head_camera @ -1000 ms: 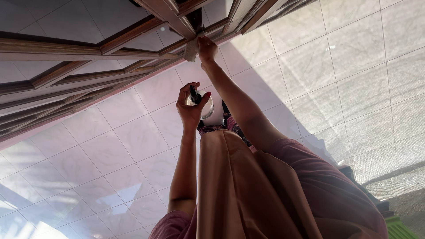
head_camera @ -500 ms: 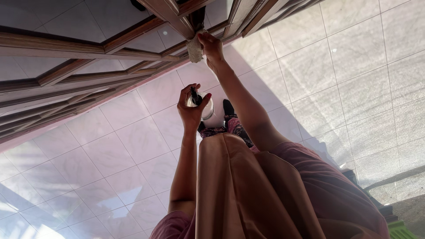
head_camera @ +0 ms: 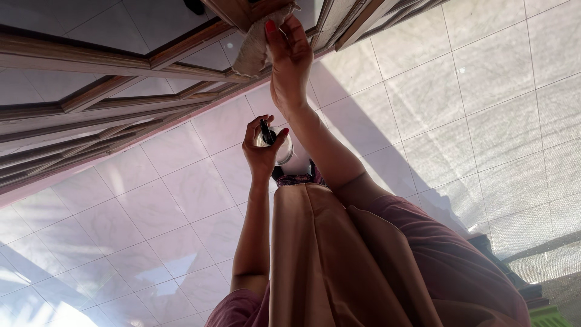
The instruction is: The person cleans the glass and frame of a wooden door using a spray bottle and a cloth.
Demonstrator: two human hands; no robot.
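My right hand (head_camera: 289, 57) is raised and grips a beige cloth (head_camera: 254, 45), pressing it against the brown wooden frame (head_camera: 181, 48) of a glazed door at the top of the view. My left hand (head_camera: 261, 151) is lower, in front of my body, closed around a small clear spray bottle (head_camera: 279, 145) with a dark nozzle. The bottle is held upright over the tiled floor, apart from the door.
Pale glossy floor tiles (head_camera: 169, 200) run under the door; sunlit tiles (head_camera: 484, 97) lie to the right. My pink sleeves and tan garment (head_camera: 327, 260) fill the lower middle. Dark and green things (head_camera: 544, 312) show at the bottom right corner.
My right hand has come up along the door frame toward me with the cloth, which now hangs more spread out. My left hand and the bottle have stayed put.
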